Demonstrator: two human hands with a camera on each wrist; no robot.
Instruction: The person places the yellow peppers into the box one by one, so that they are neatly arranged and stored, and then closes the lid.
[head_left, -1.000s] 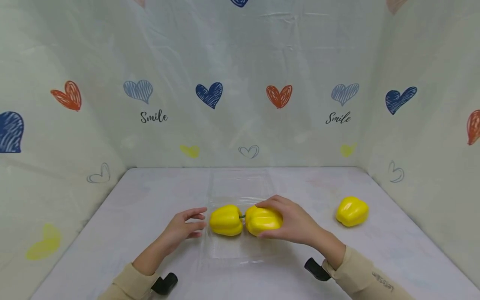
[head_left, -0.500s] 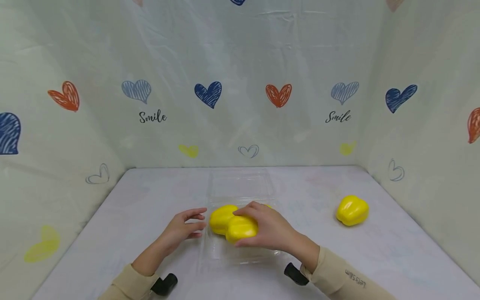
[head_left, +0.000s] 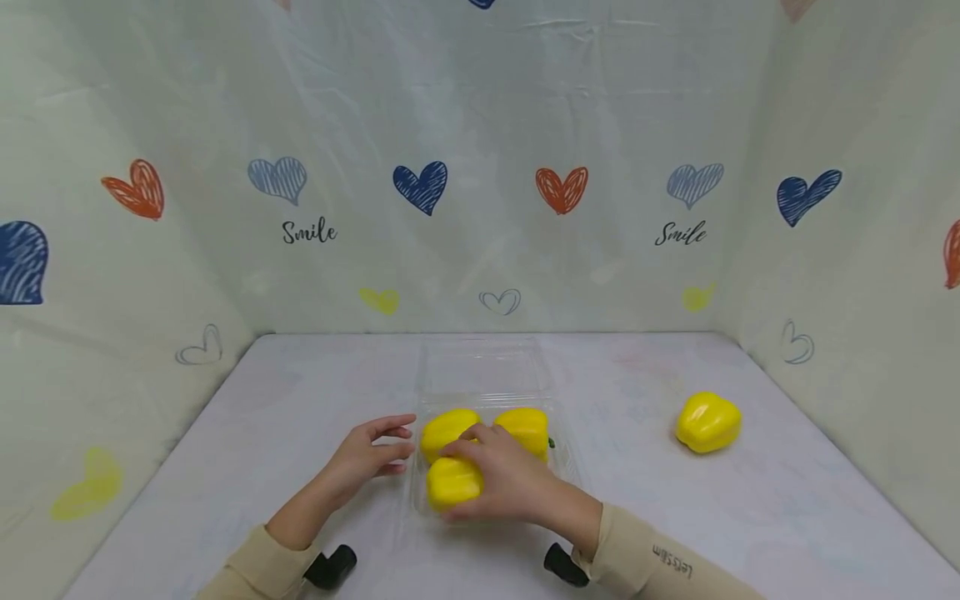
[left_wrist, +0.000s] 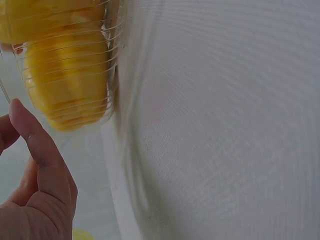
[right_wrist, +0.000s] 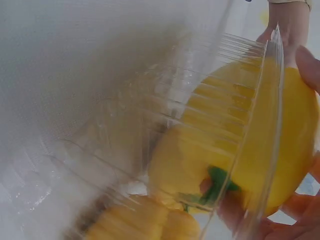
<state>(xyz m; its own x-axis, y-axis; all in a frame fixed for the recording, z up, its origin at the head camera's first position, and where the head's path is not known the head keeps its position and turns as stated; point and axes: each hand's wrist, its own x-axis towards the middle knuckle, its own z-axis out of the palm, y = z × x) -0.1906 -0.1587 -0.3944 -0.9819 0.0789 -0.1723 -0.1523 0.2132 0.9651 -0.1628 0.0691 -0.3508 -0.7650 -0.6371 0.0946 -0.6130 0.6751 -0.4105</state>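
Note:
A clear plastic clamshell box (head_left: 487,404) lies with its lid folded back on the table. Inside it, one yellow bell pepper (head_left: 447,429) sits at the back left and another yellow bell pepper (head_left: 527,427) at the back right, green stem facing right. My right hand (head_left: 510,479) grips a third bell pepper (head_left: 450,485) at the box's front left, fingers and thumb around its sides. The right wrist view shows that held pepper (right_wrist: 295,135) partly through the ribbed clear wall. Beside the box's left wall is my left hand (head_left: 367,458), fingers loosely extended and holding nothing.
A further yellow bell pepper (head_left: 707,423) lies on the white table (head_left: 637,517) to the right. The box's transparent lid (head_left: 480,367) lies flat toward the back. A heart-printed curtain (head_left: 487,125) encloses the back and sides.
My right hand has released the pepper at the back right and carried another pepper left and forward to the box's front left. The left hand has stayed in place.

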